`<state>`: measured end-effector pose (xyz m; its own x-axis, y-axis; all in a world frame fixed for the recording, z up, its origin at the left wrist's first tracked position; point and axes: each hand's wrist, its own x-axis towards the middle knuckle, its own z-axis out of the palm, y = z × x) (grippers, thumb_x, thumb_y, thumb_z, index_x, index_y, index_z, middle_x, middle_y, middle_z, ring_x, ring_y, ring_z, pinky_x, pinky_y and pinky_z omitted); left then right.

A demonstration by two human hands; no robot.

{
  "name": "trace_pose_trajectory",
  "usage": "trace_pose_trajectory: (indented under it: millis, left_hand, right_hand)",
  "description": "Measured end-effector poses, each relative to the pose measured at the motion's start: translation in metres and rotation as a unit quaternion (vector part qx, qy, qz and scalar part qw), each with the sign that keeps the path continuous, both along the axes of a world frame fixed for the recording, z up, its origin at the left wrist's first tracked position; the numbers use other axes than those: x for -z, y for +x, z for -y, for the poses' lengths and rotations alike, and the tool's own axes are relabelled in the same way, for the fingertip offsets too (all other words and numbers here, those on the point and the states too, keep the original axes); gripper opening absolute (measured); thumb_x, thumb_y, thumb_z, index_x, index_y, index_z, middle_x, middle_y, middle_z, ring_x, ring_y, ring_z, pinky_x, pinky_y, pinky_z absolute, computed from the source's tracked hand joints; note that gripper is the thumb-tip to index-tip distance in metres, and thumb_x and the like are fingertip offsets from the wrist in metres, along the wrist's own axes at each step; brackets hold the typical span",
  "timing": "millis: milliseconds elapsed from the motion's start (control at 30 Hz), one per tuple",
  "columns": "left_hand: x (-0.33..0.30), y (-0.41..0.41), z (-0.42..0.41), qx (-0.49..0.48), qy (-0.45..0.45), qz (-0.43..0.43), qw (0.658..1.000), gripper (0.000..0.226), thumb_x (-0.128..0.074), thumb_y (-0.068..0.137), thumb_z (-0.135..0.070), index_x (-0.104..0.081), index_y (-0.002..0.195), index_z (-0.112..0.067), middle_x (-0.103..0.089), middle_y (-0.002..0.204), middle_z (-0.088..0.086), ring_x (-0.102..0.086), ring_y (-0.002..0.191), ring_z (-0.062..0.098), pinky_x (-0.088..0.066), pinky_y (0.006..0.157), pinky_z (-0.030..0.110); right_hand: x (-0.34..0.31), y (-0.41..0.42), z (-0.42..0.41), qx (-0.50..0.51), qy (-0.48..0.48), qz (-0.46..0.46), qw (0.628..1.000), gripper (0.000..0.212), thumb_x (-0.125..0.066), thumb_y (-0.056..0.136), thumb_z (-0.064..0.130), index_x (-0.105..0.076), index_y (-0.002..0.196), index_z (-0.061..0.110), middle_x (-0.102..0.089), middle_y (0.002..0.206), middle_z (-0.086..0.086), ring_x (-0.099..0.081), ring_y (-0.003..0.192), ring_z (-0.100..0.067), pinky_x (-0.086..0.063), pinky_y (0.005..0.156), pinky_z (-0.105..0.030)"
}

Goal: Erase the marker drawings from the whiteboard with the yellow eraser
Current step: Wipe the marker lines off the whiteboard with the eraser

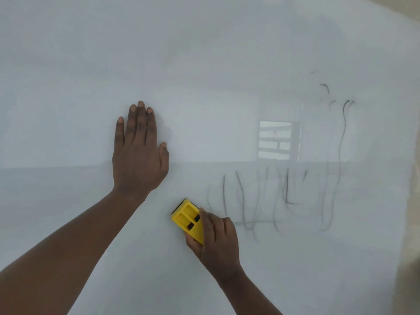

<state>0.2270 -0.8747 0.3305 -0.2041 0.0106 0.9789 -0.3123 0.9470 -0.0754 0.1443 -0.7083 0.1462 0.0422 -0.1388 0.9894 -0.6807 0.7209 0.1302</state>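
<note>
The whiteboard (204,64) fills nearly the whole view. My right hand (216,242) grips the yellow eraser (186,218) and presses it flat on the board, low and centre. Faint, partly smeared black marker strokes (286,196) run to the right of the eraser, and darker thin curved lines (345,114) rise toward the upper right. My left hand (138,151) lies flat on the board, fingers together and pointing up, up and to the left of the eraser. The board left of the eraser shows no marks.
A bright window reflection (276,140) shows on the glossy board right of centre. The board's right edge (409,178) meets a beige surface (411,258) along the frame's right side.
</note>
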Motion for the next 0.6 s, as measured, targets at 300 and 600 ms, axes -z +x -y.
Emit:
trace_pose_trajectory:
  millis: [300, 600]
  left_hand:
    - [0.006, -0.006, 0.001, -0.012, -0.005, -0.007, 1.0, 0.071, -0.03, 0.099, -0.034, -0.005, 0.158, -0.001, -0.008, 0.167, 0.021, -0.003, 0.157, 0.031, -0.005, 0.128, 0.05]
    - [0.007, -0.011, 0.002, -0.023, -0.006, -0.016, 1.0, 0.071, -0.025, 0.099, -0.035, -0.001, 0.158, -0.003, -0.004, 0.168, 0.02, 0.0, 0.157, 0.031, -0.002, 0.128, 0.049]
  right_hand:
    - [0.013, -0.087, -0.139, 0.072, -0.23, 0.193, 0.951, 0.064, -0.052, 0.092, 0.048, -0.046, 0.131, -0.002, -0.055, 0.1, -0.024, -0.052, 0.091, -0.039, -0.051, 0.071, -0.046]
    - [-0.032, -0.121, -0.169, 0.063, -0.448, 0.264, 0.852, 0.059, -0.058, 0.092, 0.045, -0.049, 0.132, 0.003, -0.055, 0.113, -0.025, -0.053, 0.105, -0.045, -0.046, 0.085, -0.05]
